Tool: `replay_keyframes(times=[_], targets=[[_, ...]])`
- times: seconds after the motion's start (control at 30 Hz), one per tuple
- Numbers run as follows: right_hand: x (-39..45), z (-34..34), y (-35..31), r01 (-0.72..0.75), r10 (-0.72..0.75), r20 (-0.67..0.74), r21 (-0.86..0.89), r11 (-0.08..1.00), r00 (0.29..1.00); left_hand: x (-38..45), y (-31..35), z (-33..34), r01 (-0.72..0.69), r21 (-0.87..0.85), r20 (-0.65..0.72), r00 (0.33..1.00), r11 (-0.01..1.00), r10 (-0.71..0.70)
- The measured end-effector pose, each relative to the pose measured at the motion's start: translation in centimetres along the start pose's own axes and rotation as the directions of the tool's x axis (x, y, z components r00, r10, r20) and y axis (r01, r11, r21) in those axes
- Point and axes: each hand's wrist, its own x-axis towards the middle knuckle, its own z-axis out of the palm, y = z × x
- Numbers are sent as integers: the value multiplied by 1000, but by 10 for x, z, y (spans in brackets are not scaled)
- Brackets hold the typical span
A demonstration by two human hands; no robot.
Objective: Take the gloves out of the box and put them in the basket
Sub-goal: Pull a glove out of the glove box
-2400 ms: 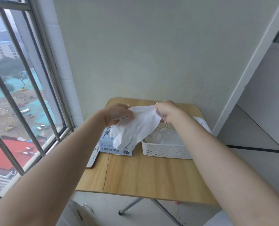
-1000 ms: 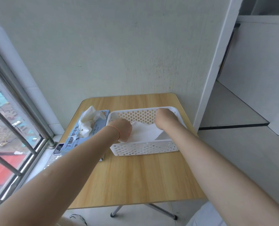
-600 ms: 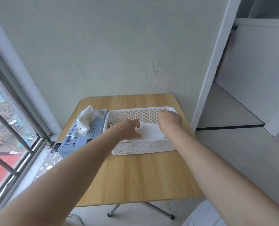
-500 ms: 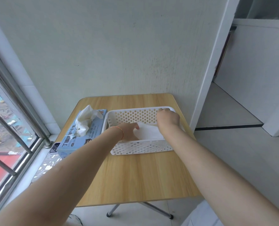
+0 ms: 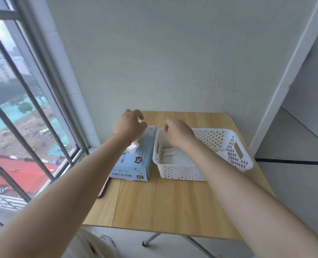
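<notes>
A light blue glove box [image 5: 135,162] marked XL lies on the left of the wooden table [image 5: 169,202]. A white glove [image 5: 133,147] sticks up out of its opening. My left hand [image 5: 130,125] hangs over the box's far end with curled fingers, and a bit of white glove shows pinched at its fingertips. The white perforated basket [image 5: 234,149] stands right of the box with white gloves [image 5: 175,157] lying inside. My right hand [image 5: 176,133] hovers over the basket's left rim, fingers loosely curled, holding nothing.
A dark phone [image 5: 103,190] lies at the table's left edge. A barred window [image 5: 33,112] runs close along the left, and a plain wall stands right behind the table. A door frame [image 5: 292,71] and open floor lie to the right.
Both hands have come up out of the basket, leaving the glove inside. My left hand has moved left to the box, and my right hand has lifted to the basket's left rim.
</notes>
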Motion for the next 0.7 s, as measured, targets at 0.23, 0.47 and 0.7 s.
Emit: replay_keyframes(times=[0.23, 0.47, 0.7], targets=[[22, 31, -61, 113, -115, 23, 70, 991, 993, -11, -61, -12, 143, 37, 127, 981, 989, -146], [30, 37, -71, 91, -88, -28, 128, 988, 996, -5, -64, -18, 114, -76, 26, 993, 991, -113], [38, 29, -81, 170, -163, -49, 198, 965, 985, 1, -56, -27, -18, -70, -45, 999, 997, 15]])
